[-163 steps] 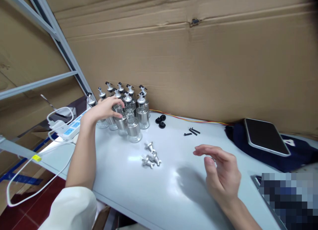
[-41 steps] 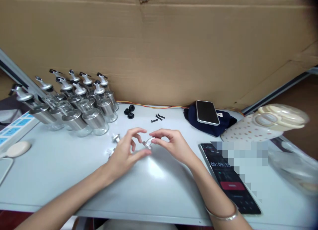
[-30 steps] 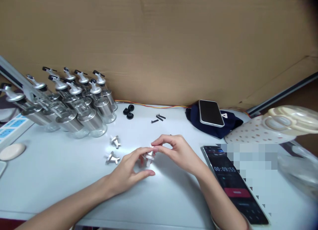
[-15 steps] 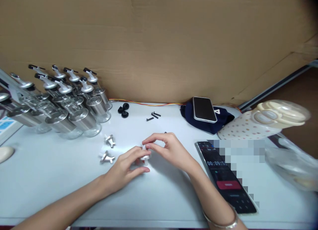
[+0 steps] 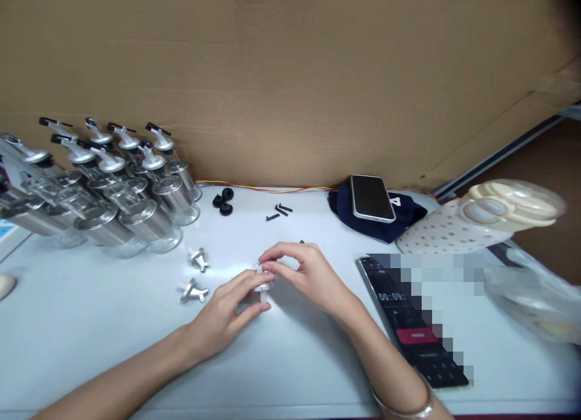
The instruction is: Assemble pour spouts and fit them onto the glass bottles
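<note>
My left hand (image 5: 227, 308) is closed around a silver pour spout (image 5: 263, 287), fingers over its top and thumb low at its stem. The thumb and index finger of my right hand (image 5: 308, 272) pinch at the spout's upper end; any small piece between those fingertips is hidden. To the left of my hands, two more silver pour spouts lie on the table, one spout (image 5: 198, 259) behind the other spout (image 5: 194, 291). Farther back are several small black levers (image 5: 281, 210) and three black rubber stoppers (image 5: 226, 209). A dark bit shows just behind my right knuckles.
Glass bottles with steel sleeves and spouts (image 5: 145, 217) crowd the left. On the right are a phone (image 5: 373, 199) on a navy cap (image 5: 363, 229), a dotted tumbler (image 5: 440, 229), a larger phone showing a timer (image 5: 408, 323) and a clear plastic bag (image 5: 535, 305). Cardboard (image 5: 290, 87) stands behind.
Both hands stay at the spout with almost the same grip. My left thumb has shifted slightly left and up along the stem. The view has moved a little, so the bottles appear farther left.
</note>
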